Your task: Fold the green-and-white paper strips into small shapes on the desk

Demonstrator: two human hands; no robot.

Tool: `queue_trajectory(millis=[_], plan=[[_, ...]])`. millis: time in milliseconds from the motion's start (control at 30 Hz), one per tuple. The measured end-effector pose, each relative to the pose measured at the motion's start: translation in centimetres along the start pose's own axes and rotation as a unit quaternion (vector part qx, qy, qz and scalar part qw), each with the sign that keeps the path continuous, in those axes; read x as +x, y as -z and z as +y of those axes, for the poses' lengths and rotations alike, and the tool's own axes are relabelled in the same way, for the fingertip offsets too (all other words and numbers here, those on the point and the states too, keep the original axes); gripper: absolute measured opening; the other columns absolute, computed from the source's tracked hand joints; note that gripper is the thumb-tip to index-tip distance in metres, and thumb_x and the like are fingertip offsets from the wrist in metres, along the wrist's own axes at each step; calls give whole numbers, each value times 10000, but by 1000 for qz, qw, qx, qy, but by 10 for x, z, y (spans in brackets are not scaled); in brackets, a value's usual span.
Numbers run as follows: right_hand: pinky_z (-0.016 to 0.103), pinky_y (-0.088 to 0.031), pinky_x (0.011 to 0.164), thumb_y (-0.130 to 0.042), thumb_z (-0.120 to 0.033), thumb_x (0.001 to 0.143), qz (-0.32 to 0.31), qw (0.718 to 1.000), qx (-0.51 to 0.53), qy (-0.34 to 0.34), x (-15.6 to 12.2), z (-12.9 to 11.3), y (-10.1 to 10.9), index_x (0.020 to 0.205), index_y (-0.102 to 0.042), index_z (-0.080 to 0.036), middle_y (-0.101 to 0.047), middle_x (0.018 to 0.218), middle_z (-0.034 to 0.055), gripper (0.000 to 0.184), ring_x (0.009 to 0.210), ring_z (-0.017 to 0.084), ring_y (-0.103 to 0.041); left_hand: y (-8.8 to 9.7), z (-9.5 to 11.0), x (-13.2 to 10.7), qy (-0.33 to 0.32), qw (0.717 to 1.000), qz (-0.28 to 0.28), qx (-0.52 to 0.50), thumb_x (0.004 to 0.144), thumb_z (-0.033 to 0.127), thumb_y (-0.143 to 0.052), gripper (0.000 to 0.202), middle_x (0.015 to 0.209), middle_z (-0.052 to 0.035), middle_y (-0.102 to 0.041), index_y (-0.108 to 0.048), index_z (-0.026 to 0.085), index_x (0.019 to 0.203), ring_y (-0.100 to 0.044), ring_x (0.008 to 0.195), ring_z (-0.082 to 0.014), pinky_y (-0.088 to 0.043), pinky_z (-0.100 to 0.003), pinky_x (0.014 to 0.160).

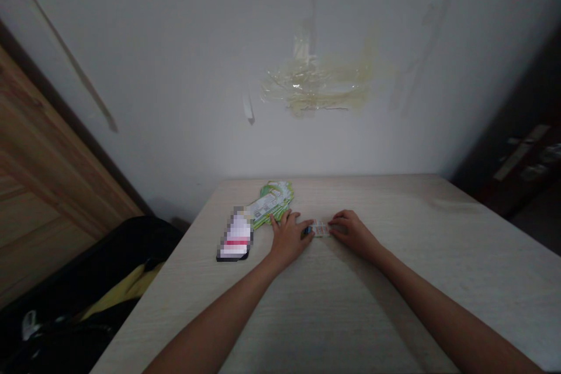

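A small, flat, white rectangular card [319,228] with orange and blue print lies between my hands, low over the tabletop. My left hand [289,238] holds its left end between thumb and forefinger, the other fingers spread toward the pile of leaflets. At the right end, the fingers of my right hand [352,229] are pinched together on its edge. Green and white printed leaflets [274,203] lie in a fanned, overlapping pile just beyond my left hand. A phone [235,238] with a blurred-out, lit screen rests to the left, touching or close to the pile.
The pale wood-grain table [394,198] meets a white wall [175,70] bearing peeling clear tape [315,90]. To the left are a wooden panel [52,187] and dark items with a yellow cloth [123,292]. A dark door with a metal handle [521,152] stands at the right.
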State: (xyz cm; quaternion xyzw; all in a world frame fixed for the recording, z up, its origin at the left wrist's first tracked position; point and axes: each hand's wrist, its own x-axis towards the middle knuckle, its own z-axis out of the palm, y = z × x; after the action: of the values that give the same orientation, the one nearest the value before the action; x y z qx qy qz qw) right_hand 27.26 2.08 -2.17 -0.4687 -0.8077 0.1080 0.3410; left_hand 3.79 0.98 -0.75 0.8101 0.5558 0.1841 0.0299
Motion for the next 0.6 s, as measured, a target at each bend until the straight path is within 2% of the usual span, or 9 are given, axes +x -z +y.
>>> queue_trajectory(millis=[333,600], plan=[[420,-486,878,-651,-333,825,4,1000,17,0,0,1,0,930,-730,-207,-638,987,108,183,959,248,-575,3,3,0,-4,1000,2,-13,898,478,-539,337,1345,-50,-506,-612,418,1222,-285,1356,-327,-17,-701,1079],[399,-467,895,-658,-291,807,3,1000,24,-4,0,0,1,953,-708,-202,-642,980,97,179,971,242,-574,5,3,0,-35,999,-5,-24,900,404,-576,287,1346,-3,-516,-632,431,1180,-303,1350,-282,-32,-657,1108]])
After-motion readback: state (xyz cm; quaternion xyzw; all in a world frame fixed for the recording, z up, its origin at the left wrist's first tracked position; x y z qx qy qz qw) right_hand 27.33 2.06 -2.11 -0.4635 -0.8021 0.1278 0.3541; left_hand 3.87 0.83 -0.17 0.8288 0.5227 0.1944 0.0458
